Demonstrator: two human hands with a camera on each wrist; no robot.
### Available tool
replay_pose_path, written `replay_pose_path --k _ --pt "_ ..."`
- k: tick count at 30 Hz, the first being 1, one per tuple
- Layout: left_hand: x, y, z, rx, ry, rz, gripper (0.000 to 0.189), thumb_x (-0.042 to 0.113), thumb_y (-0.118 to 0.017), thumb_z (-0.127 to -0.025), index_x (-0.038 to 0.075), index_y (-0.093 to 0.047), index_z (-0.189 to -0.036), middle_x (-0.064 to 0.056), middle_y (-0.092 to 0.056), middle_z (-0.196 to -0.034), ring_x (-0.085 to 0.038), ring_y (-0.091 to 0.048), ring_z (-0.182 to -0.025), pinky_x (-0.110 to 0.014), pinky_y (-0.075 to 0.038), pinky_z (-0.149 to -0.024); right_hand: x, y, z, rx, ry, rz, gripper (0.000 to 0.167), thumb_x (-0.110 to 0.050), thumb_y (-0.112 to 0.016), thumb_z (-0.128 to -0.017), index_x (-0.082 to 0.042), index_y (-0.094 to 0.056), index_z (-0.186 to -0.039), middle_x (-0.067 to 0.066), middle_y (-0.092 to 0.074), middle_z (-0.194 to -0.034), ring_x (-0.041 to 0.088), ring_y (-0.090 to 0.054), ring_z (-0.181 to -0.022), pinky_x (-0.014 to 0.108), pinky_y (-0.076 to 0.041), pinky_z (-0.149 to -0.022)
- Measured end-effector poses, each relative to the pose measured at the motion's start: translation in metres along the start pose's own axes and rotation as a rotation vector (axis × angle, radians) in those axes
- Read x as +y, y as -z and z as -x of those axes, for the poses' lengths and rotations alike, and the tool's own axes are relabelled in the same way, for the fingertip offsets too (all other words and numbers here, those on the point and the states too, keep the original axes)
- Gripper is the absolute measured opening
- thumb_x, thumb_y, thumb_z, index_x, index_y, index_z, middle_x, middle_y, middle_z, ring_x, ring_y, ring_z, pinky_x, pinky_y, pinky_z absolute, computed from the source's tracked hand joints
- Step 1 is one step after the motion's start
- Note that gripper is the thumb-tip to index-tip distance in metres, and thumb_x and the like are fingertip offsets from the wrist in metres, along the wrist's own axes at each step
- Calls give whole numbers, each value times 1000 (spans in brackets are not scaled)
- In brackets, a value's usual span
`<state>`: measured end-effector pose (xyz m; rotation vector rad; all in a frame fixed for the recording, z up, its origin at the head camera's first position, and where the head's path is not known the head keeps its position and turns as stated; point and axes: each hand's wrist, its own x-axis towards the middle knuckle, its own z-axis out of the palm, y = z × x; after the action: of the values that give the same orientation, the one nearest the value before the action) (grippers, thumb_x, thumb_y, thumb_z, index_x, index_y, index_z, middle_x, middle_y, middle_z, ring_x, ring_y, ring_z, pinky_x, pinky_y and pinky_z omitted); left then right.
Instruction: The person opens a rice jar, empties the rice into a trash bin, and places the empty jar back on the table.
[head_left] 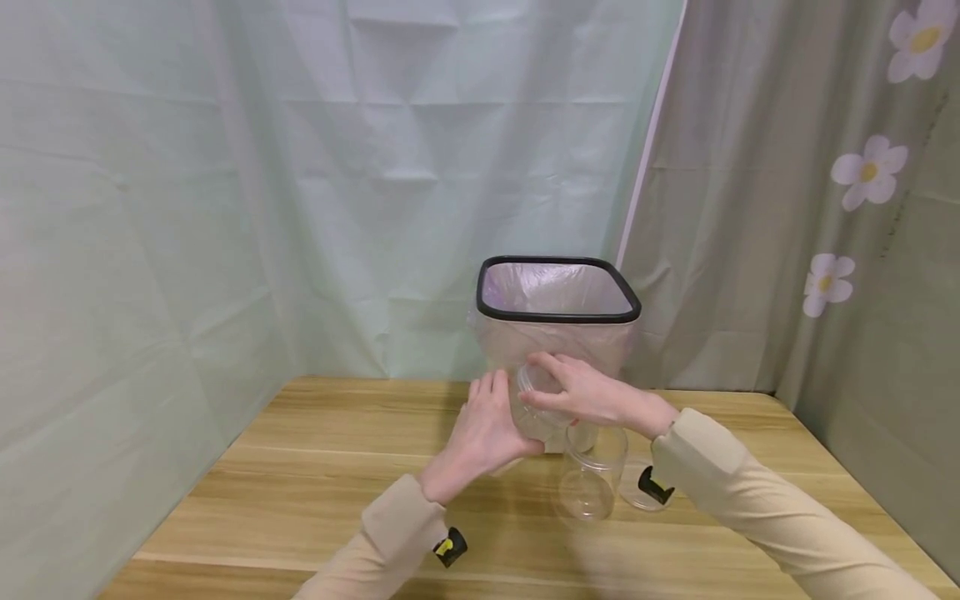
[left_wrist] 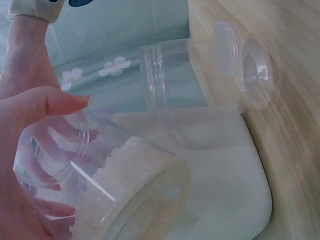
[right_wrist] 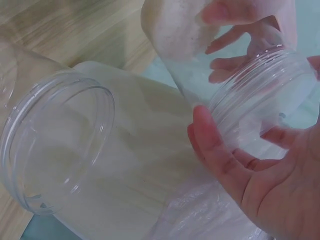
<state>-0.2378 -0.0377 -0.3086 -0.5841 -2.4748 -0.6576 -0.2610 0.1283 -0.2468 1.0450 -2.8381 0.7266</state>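
Note:
A clear plastic jar [head_left: 529, 422] with whitish contents is held tilted in front of the bin. My left hand [head_left: 483, 425] grips its side. At the jar's ribbed mouth end [right_wrist: 265, 85], my right hand [head_left: 588, 392] curls its fingers and thumb round the rim. Whether a lid covers that end is hard to tell. Another clear jar [head_left: 587, 487] stands upright and uncapped on the table, below my right wrist. A clear round lid [head_left: 637, 497] lies beside it, partly behind the right sleeve's dark tag.
Behind the hands stands a pale bin with a black rim [head_left: 558, 318] and a thin plastic liner [head_left: 555, 287]. The wooden table [head_left: 337, 467] reaches back to the curtains [head_left: 420, 208]. Flowers decorate the right curtain.

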Motion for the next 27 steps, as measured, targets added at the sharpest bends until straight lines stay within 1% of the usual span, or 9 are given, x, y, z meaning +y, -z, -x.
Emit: replay_pose_path --k 4,6,9,13,16,21,27 --pt "-2 2 0 -46 26 59 80 38 -82 -48 0 -41 -106 -8 -46 -97 -25 -43 -88 -33 -44 -70 0 2 0 -14 68 62 63 -45 -56 -85 -7 -40 -132 14 -46 -120 25 -47 -104 38 -42 -81" --pt "-3 4 -1 -68 35 94 79 36 -83 -48 1 -41 -105 -7 -46 -97 -25 -43 -90 -33 -44 -72 0 3 -1 -24 110 75 63 -45 -57 -84 -8 -40 -132 12 -46 -121 24 -45 -107 42 -38 -86" --pt "-4 8 -1 -105 49 157 77 34 -83 -48 2 -42 -105 -5 -46 -96 -25 -43 -91 -33 -42 -74 0 6 -1 -37 173 82 61 -45 -59 -83 -10 -42 -130 8 -45 -123 21 -43 -110 41 -36 -89" --pt "-7 14 -1 -146 68 247 76 32 -82 -47 4 -43 -106 -3 -46 -95 -23 -44 -91 -33 -41 -73 -1 8 -2 -61 242 89 58 -44 -61 -81 -16 -43 -128 -1 -44 -123 15 -41 -111 36 -35 -89" --pt "-10 17 0 -167 69 307 75 29 -82 -47 5 -43 -106 -1 -47 -95 -24 -45 -91 -33 -41 -72 -1 9 -3 -76 294 90 57 -42 -63 -80 -18 -44 -128 -4 -43 -122 13 -42 -109 34 -37 -87" --pt "-15 19 0 -202 53 376 76 27 -82 -48 6 -43 -109 -1 -49 -97 -23 -46 -92 -34 -40 -72 -2 10 -4 -92 370 88 58 -35 -68 -77 -17 -45 -127 -3 -44 -121 14 -46 -103 31 -41 -81" --pt "-20 20 1 -246 44 415 79 27 -81 -50 6 -42 -115 -2 -48 -101 -21 -45 -93 -35 -40 -74 -5 11 -3 -123 407 55 62 -28 -72 -72 -15 -46 -126 0 -44 -120 16 -47 -99 31 -44 -76"
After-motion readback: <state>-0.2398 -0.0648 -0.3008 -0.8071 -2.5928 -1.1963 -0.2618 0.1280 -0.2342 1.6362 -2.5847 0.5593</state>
